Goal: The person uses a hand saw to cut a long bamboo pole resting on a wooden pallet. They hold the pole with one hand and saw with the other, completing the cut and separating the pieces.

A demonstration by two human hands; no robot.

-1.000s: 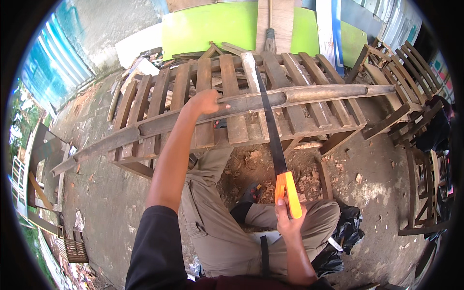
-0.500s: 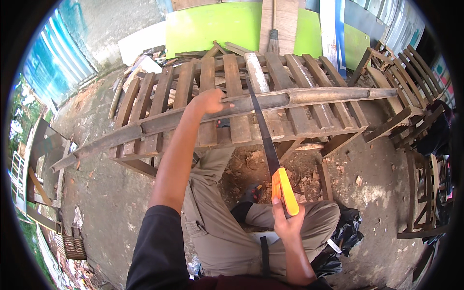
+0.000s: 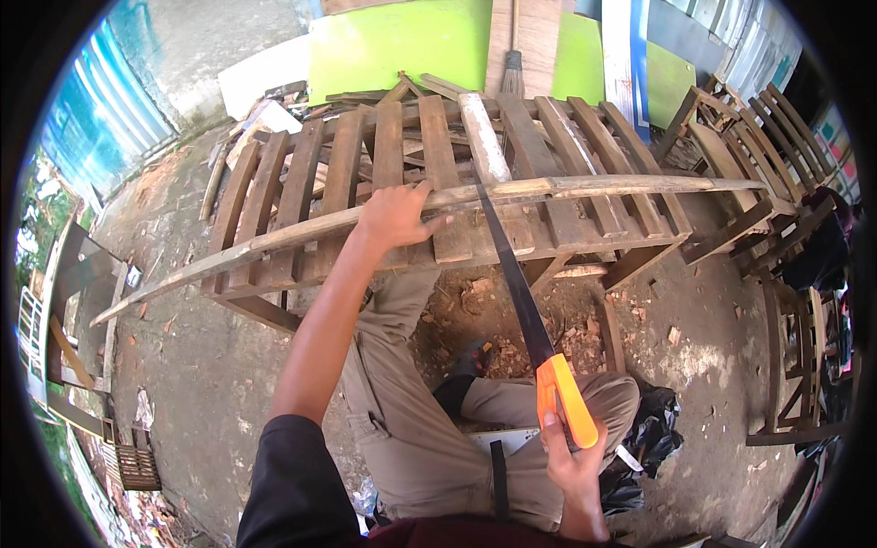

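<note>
A long split bamboo pole [image 3: 630, 184] lies crosswise over a slatted wooden bench [image 3: 559, 239], both ends reaching past it. My left hand [image 3: 393, 217] is closed over the pole left of its middle, the thumb along the near side. My right hand [image 3: 574, 464] grips the orange handle of a handsaw [image 3: 517, 279] low over my right leg. The dark blade runs up and away, its far end meeting the pole to the right of my left hand. Whether the teeth have bitten into the bamboo is too small to tell.
Wood scraps [image 3: 484, 306] litter the ground under the bench. Behind it, a broom [image 3: 512, 73] leans against boards beside a lime-green panel [image 3: 402, 50]. Slatted wooden furniture [image 3: 731, 164] stands at the right. A black plastic bag [image 3: 656, 425] lies by my right knee.
The pole has been rolled, so its hollow face no longer shows and its edge is up. The saw handle has come down and right towards me. My left hand has shifted slightly right.
</note>
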